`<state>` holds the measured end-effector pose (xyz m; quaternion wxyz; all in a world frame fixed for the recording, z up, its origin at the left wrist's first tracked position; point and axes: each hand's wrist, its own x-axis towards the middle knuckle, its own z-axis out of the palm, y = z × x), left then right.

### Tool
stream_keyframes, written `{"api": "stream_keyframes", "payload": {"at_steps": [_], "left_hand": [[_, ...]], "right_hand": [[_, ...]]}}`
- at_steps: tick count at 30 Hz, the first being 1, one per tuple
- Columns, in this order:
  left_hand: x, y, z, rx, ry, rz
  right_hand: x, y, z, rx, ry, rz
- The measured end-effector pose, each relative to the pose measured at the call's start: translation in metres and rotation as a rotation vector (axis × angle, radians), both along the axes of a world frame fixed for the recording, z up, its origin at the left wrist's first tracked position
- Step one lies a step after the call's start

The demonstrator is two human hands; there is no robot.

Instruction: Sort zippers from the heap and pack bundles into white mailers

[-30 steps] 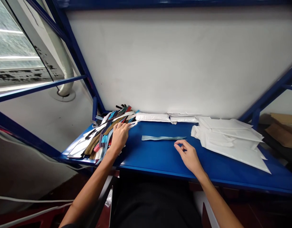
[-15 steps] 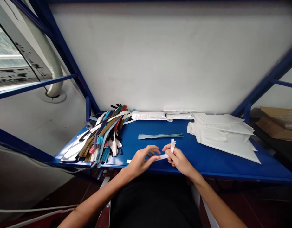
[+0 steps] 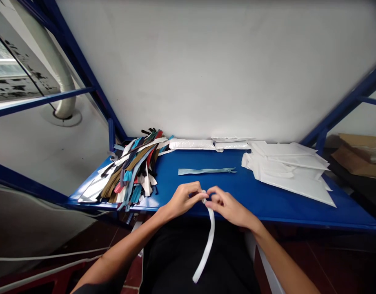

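A white zipper (image 3: 210, 234) hangs in a curve below the table's front edge, over my dark clothing. My left hand (image 3: 187, 199) pinches its upper end between thumb and forefinger. Opposite, my right hand (image 3: 227, 204) has its thumb and bent fingers closed at the same end, with the thumb against the tape. The fingertips partly cover that end. Beyond the hands, a light blue zipper (image 3: 206, 171) lies flat across the blue table (image 3: 169, 190).
To the left sits a heap of zippers (image 3: 132, 167) in many colours. White plastic packets (image 3: 192, 144) line the wall at the back. White bags (image 3: 290, 171) are piled on the right. Blue frame posts (image 3: 97, 87) rise at both sides.
The white zipper, earlier in my right hand with an end sticking up, now hangs down from between both hands. My left hand has closed on its upper end.
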<state>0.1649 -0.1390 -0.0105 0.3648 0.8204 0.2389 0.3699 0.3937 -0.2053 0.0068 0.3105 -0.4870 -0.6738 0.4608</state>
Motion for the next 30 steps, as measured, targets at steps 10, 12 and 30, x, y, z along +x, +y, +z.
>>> {"api": "stream_keyframes", "payload": {"at_steps": [10,12,30], "left_hand": [[0.009,-0.013,-0.003,0.256,0.082,0.367],[0.011,-0.017,-0.001,0.282,0.077,0.382],[-0.003,-0.014,0.005,0.372,-0.213,0.264]], "right_hand": [[-0.043,-0.017,-0.007,0.185,-0.094,-0.055],[-0.047,-0.012,-0.012,0.184,-0.02,-0.089],[-0.021,-0.001,-0.01,0.398,0.073,-0.173]]}}
